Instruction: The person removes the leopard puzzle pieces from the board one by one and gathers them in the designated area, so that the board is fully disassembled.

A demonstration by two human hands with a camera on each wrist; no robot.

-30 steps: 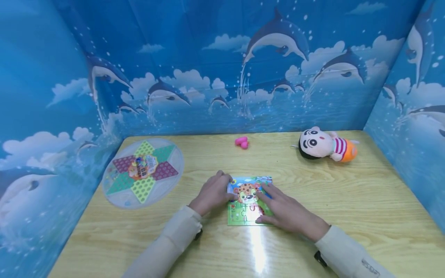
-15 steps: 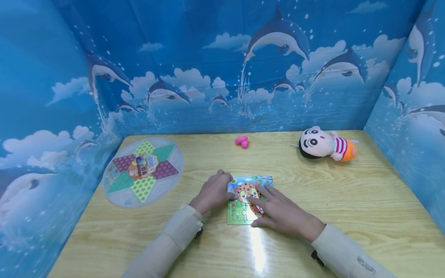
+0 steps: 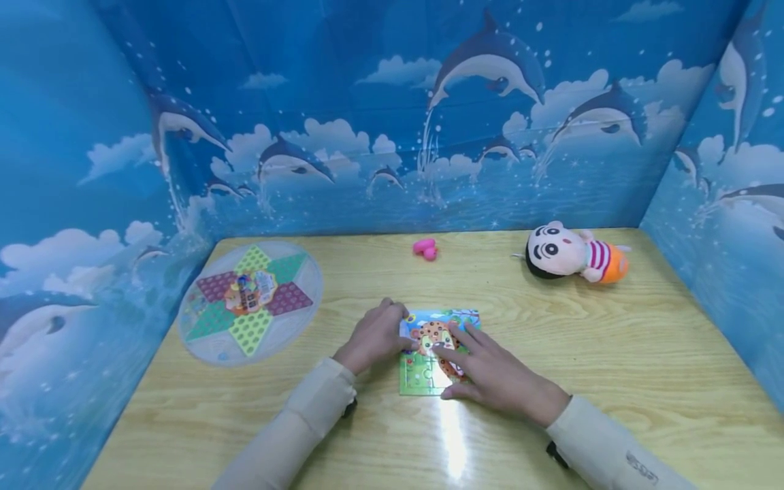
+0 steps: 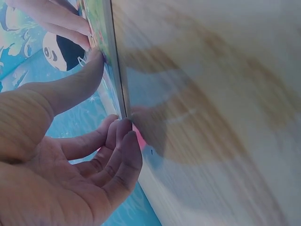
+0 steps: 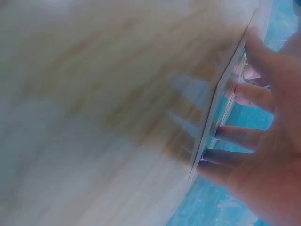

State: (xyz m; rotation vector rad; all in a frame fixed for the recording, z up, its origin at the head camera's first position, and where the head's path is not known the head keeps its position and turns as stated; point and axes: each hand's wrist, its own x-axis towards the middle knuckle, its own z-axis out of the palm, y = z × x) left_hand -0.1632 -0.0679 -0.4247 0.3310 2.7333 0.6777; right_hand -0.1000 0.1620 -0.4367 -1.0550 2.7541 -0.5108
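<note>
A small jigsaw puzzle (image 3: 415, 378) with a cartoon leopard lies flat on the wooden table, glare covering part of its lower half. My left hand (image 3: 378, 336) holds it by the left side: the thumb lies on the picture while the other fingers curl against the edge, as the left wrist view shows along the puzzle's rim (image 4: 115, 52). Over the right half spreads my right hand (image 3: 493, 371), fingers apart, fingertips on the picture and thumb at the near edge. In the right wrist view, these fingertips meet the board's face (image 5: 217, 115). The right hand hides the puzzle's right part.
To the left lies a round Chinese checkers board (image 3: 251, 303) in clear wrapping. A small pink object (image 3: 425, 249) sits near the back edge. At the back right a plush doll (image 3: 576, 253) lies on its side. A dolphin-print backdrop (image 3: 367, 102) encloses the table (image 3: 643, 354).
My right hand has shifted left across the puzzle, its fingers now nearer the leopard's face. The left hand keeps its place at the left edge.
</note>
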